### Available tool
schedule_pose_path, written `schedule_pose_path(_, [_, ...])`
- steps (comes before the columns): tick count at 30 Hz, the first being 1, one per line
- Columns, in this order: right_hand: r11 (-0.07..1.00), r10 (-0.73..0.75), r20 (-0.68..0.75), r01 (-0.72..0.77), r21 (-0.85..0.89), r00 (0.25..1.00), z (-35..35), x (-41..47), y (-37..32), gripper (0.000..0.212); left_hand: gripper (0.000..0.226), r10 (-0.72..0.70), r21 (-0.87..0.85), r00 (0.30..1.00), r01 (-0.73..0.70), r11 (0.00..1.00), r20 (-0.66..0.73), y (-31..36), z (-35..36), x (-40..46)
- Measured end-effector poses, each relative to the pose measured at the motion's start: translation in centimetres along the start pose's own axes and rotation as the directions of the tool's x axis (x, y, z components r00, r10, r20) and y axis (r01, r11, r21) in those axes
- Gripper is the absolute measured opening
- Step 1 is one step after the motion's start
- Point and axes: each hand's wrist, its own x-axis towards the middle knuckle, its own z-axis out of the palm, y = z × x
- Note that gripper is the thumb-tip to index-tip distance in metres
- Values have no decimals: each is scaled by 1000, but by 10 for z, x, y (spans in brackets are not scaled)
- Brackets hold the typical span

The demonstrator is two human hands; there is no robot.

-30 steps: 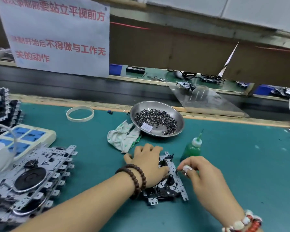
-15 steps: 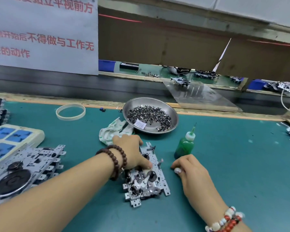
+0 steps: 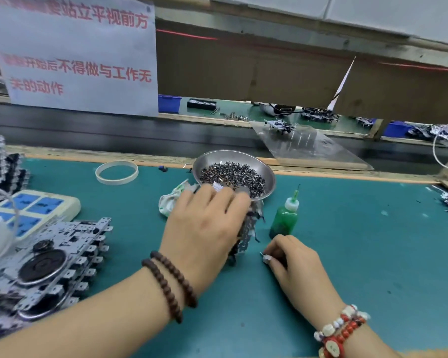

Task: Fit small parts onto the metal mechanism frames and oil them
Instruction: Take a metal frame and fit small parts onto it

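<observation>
Near edge: our right hand (image 3: pixel 292 264) is resting on the table (image 3: pixel 373 241), fingers curled and pinching something small at the tips, too small to tell what. Our left hand (image 3: pixel 207 228) is gripping one frame (image 3: pixel 248 228), tipping it up on edge just left of the right hand; the frame is blurred, so we can't tell which parts are already on it. At far left a stack (image 3: pixel 44 267) of frames is sitting on the table; we can't tell whether they are done or waiting. The oil bottle (image 3: pixel 285 215) is standing untouched just right of the held frame, so we're judging oiling on this one as still to come. Beyond it, the dish (image 3: pixel 268 177) is holding plenty of loose parts (image 3: pixel 230 174), which suggests many frames left. A rag (image 3: pixel 171 200) is lying left of the dish.
</observation>
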Motion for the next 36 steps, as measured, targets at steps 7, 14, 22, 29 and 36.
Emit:
schedule_pose_path(7, [981,126,-74,-112,161,989,-3,-4,-3,29,23,136,67,989,-140,988,55,14,-22,-43])
schedule_pose_path(14, [954,126,-112,-90,285,986,-2,-4,-11,28,50,229,2,932,-239,971,279,9,0,-81])
schedule_pose_path(22, [852,150,5,-132,507,989,-3,3,-19,27,58,104,-22,902,-104,994,419,11,15,-63])
schedule_pose_path(29, [730,193,85,-201,654,978,2,8,-15,19,59,53,-1,911,-58,998,409,11,19,-61])
schedule_pose_path(36, [616,309,-17,-186,765,951,2,9,-7,18,30,159,-59,873,-148,987,462,7,11,-23])
